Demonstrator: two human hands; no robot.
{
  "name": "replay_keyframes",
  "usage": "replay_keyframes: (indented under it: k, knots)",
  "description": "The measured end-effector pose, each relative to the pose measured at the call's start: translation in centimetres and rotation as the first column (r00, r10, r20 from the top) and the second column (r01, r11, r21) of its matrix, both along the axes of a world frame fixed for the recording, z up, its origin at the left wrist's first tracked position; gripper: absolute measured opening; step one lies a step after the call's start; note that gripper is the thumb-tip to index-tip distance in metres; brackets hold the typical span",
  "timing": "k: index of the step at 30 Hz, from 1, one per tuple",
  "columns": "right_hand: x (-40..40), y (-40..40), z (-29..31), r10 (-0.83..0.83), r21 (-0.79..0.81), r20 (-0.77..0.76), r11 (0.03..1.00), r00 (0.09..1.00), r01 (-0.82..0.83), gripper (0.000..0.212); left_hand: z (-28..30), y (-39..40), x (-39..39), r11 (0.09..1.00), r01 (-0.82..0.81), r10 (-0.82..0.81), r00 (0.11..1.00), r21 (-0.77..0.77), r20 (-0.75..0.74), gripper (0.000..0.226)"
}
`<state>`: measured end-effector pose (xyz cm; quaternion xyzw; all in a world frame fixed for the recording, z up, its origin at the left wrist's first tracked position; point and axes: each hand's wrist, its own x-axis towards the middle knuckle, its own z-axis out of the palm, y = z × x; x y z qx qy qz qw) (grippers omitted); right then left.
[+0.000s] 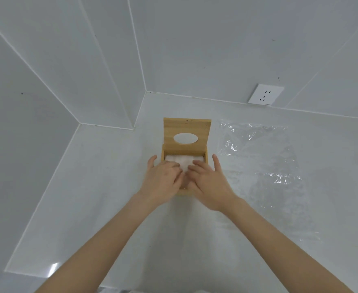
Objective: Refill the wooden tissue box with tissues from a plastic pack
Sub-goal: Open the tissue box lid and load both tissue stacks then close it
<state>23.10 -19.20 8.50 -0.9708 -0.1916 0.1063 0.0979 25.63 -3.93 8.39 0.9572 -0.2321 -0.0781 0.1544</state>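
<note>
A small wooden tissue box point(165, 152) stands on the white counter with its lid point(186, 127) raised upright; the lid has an oval hole. White tissues point(179, 160) lie inside the box. My left hand point(163, 178) and my right hand point(208, 180) rest flat on top of the tissues, fingers spread and pointing into the box, thumbs outside its side walls. The hands hide the near half of the box. The clear plastic pack point(260, 157) lies flat and empty on the counter to the right of the box.
White tiled walls meet in a stepped corner behind and left of the box. A white wall socket point(265, 94) sits low on the back wall, to the right. The white counter point(102, 187) stretches left and towards me.
</note>
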Motion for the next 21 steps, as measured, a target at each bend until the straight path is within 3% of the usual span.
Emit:
replay_keyframes:
  k: [3,5,8,13,21]
  knots:
    - [2.1,-1.1,2.5,-0.148,0.299,0.148,0.949,0.978,0.098,0.052,2.2,0.6,1.8,0.95,-0.066,0.149,0.955,-0.304,0.258,0.038]
    - [3.5,-1.9,4.0,-0.264,0.415,0.295,0.901,0.918,0.125,0.037,3.9,0.7,3.2,0.923,-0.075,0.21,0.919,-0.378,0.332,0.031]
    - [5.5,-1.8,6.0,-0.386,0.442,0.408,0.877,0.827,0.191,0.032,5.9,0.2,5.6,0.951,-0.109,0.205,0.922,-0.289,0.327,0.051]
    - [7.3,-1.2,6.2,-0.326,0.244,0.195,0.93,0.925,0.276,0.037,5.8,-0.9,6.7,0.963,-0.186,0.226,0.952,-0.196,0.206,0.038]
    - [4.0,-1.6,6.4,-0.323,0.427,0.263,0.884,0.909,0.191,0.028,6.5,0.4,3.9,0.97,-0.132,0.185,0.946,-0.203,0.267,0.024]
